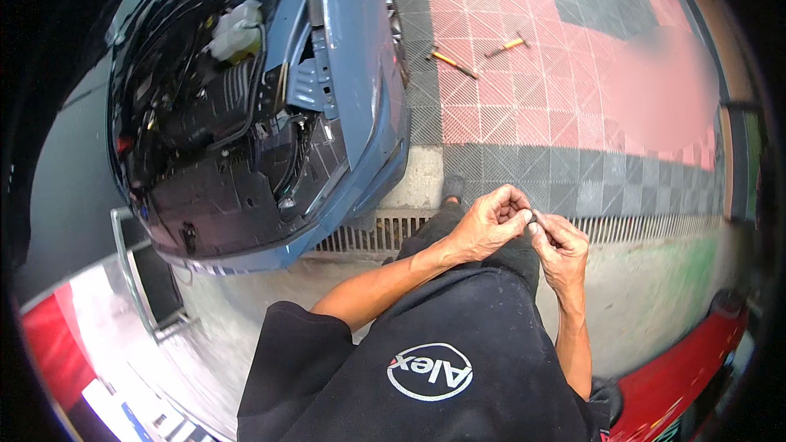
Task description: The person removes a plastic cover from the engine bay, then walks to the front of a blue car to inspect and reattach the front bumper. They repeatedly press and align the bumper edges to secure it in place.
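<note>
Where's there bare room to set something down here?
On the floor tiles between the yellow tools and the grate, right of the car. The engine bay looks crowded; a blur hides what's farther right.

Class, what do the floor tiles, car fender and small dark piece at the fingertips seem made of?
Floor tiles: probably matte plastic, given the moulded ribbed pattern.
Car fender: likely painted metal, glossy blue-grey with smooth reflections.
Small dark piece: perhaps rubber or plastic from its dark colour, but too small to tell.

Red floor tiles [565, 115] bordered by dark grey tiles [508, 165] spread before me; a slotted drain grate [647, 227] separates them from pale concrete [639, 274], brightly lit toward the left.
</note>
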Demonstrator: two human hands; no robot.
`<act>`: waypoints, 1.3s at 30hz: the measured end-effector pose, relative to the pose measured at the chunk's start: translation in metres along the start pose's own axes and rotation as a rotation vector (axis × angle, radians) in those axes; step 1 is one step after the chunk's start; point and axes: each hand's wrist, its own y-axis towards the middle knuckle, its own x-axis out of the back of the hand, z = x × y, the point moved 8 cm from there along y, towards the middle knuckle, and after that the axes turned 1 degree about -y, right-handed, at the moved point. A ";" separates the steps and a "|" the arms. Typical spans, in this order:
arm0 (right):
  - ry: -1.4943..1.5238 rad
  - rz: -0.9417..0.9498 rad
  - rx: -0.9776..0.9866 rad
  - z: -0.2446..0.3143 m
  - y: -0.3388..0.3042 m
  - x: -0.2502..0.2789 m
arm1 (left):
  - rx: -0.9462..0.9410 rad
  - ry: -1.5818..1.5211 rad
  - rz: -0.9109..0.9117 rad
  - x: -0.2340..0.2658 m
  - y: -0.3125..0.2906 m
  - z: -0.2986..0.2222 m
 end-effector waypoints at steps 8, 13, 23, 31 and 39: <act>-0.036 0.232 0.137 0.002 0.134 0.043 | -0.242 -0.009 -0.308 -0.010 0.085 -0.026; 0.076 0.253 0.299 -0.002 0.208 0.098 | -0.449 -0.029 -0.412 -0.051 0.149 -0.056; -0.009 0.261 0.688 0.003 0.297 0.193 | -0.665 0.438 -0.622 -0.130 0.242 -0.099; 0.150 0.645 0.417 -0.011 0.385 0.149 | -0.774 0.698 -0.823 -0.100 0.277 -0.130; 0.053 0.846 0.392 -0.021 0.482 0.086 | -0.531 0.032 -0.938 -0.008 0.351 -0.107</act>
